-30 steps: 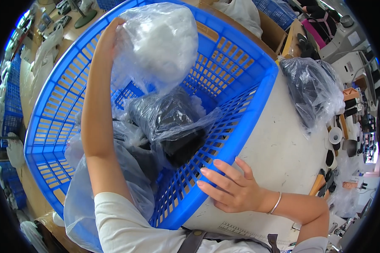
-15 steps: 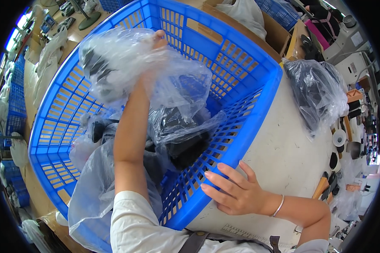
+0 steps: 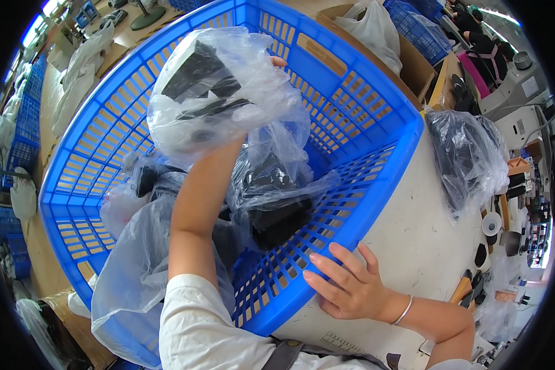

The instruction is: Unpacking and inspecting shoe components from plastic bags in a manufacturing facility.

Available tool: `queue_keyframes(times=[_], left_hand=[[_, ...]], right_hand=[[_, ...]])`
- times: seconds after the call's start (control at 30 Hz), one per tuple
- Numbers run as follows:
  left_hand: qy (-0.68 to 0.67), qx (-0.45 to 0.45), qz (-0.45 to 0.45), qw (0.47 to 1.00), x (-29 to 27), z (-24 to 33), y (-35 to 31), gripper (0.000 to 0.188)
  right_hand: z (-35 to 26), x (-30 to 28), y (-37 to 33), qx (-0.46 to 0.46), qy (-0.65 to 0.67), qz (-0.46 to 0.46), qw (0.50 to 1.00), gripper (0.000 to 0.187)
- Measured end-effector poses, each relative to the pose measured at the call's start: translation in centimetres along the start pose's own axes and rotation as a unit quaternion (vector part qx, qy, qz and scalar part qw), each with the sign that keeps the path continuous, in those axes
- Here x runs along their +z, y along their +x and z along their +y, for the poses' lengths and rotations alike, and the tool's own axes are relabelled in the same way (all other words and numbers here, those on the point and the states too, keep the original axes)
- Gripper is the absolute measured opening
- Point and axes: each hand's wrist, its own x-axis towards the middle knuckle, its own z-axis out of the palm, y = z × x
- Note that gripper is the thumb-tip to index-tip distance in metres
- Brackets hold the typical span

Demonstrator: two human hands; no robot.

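Observation:
My left hand (image 3: 279, 61) is raised inside the blue basket (image 3: 383, 161) and grips a clear plastic bag (image 3: 213, 92) with flat black pieces in it. The bag covers most of that hand; only a fingertip and the wrist show. Beneath it, another clear bag (image 3: 271, 179) of black pieces lies against the basket's right wall. A cloudy empty-looking plastic bag (image 3: 132, 277) drapes over the near left rim. My right hand (image 3: 348, 287) rests with spread fingers at the near right rim and holds nothing.
A clear bag of dark pieces (image 3: 465, 154) lies on the white table (image 3: 407, 246) to the right, near a sewing machine (image 3: 515, 92). Behind the basket stands a cardboard box (image 3: 416, 58) holding a white bag. People sit at the far right.
My left hand has swung the held bag to the right, turning its black pieces into view. The right hand stays at the rim. The whole view has shifted slightly.

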Motion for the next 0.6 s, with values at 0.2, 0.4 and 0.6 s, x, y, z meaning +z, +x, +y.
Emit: queue_keyframes(times=[0.2,0.4,0.6], left_hand=[[-0.020,-0.001,-0.023,1.000,-1.6,1.7,0.3,0.042],[-0.030,-0.020,-0.035,0.999,-2.8,2.1,-0.2,0.044],[-0.041,-0.022,-0.045,0.998,-3.0,1.5,-0.7,0.045]], right_hand=[[0.1,0.1,-0.1,-0.001,-0.002,0.000,1.000,0.048],[0.0,0.1,-0.2,0.000,0.000,-0.002,1.000,0.048],[0.0,0.1,-0.2,-0.001,0.000,-0.002,1.000,0.048]])
